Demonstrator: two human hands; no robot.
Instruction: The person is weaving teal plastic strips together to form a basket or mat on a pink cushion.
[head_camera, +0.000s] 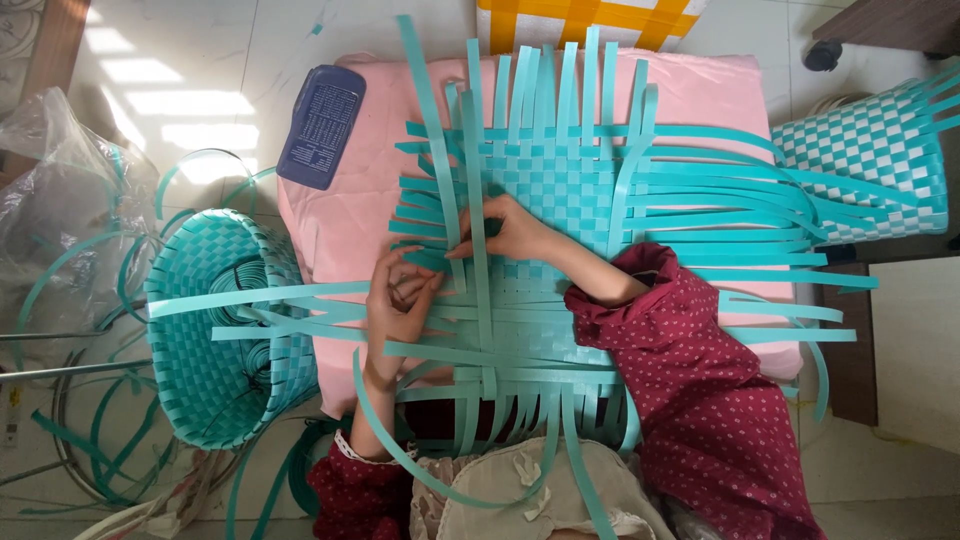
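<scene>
Strips (560, 185) look light, springy, slick; I'd pinch near the weave. Left hand (398, 305) pinches a horizontal strip; right hand (510, 228) clamps the upright strip (478, 250).

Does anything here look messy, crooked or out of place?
Nothing looks damaged. The woven teal mat lies flat on the pink cushion, with both hands working its left side. Loose teal strips sprawl tangled over the floor at the left, beside a finished basket tipped onto its side.
</scene>
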